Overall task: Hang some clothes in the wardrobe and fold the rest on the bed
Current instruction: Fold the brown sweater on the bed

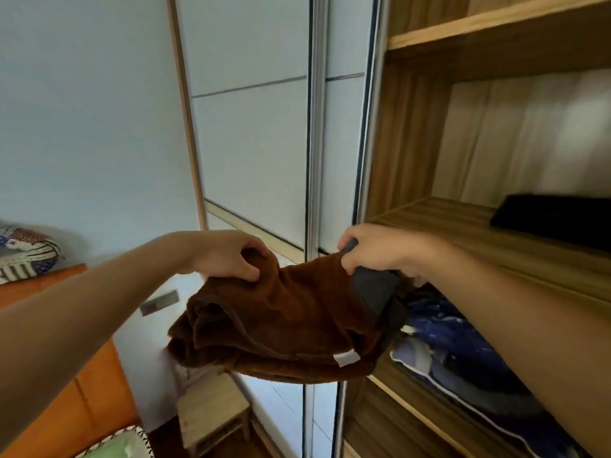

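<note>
A folded brown fleece garment [291,325] with a dark grey lining and a small white tag hangs in the air in front of the open wooden wardrobe [463,219]. My left hand [231,256] grips its left top edge, fingers curled into the fleece. My right hand [373,249] pinches the right top edge together with the grey part, close to the front edge of a wardrobe shelf. The garment sags between both hands.
A flat black item [555,219] lies on the middle shelf. Blue patterned bedding [463,358] fills the shelf below. White sliding doors [258,127] stand left of the opening. An orange headboard [82,391], a small wooden stool [215,411] and a patterned pillow [26,252] sit lower left.
</note>
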